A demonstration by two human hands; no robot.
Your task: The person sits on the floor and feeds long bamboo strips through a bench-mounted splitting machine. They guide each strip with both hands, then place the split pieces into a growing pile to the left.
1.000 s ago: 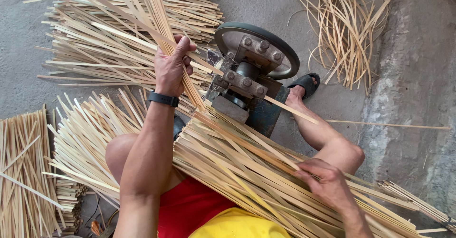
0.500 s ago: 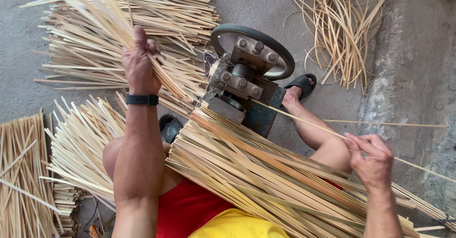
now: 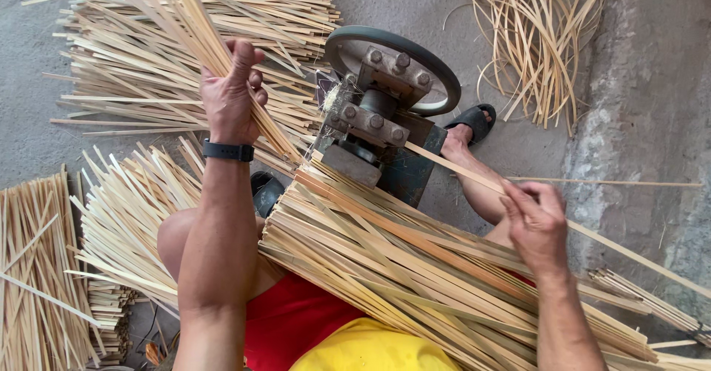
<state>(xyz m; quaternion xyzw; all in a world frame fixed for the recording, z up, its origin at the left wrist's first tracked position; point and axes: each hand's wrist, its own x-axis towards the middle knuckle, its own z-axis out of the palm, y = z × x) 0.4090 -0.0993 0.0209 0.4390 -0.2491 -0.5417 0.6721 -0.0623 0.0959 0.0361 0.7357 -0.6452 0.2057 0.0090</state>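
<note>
My left hand [image 3: 231, 93], with a dark watch on its wrist, grips a bunch of split bamboo strips [image 3: 194, 34] that fans up and left from the splitting machine [image 3: 378, 115]. My right hand [image 3: 537, 223] pinches a single long bamboo strip [image 3: 452, 166] that runs from the machine's right side across to the lower right. A large bundle of bamboo strips [image 3: 415, 275] lies across my lap, under both arms. The machine is dark metal with a round wheel and bolted blocks.
Heaps of cut strips lie at the upper left [image 3: 148, 82], left [image 3: 126, 215] and far left [image 3: 33, 267]. Thin curled slivers [image 3: 541, 45] are scattered at the upper right. My sandalled foot [image 3: 470, 123] rests beside the machine on the concrete floor [image 3: 637, 119].
My left hand has drawn its bunch of strips away from the machine, up and left. My right hand rose off the lap bundle and pinched a single strip coming out of the machine.
</note>
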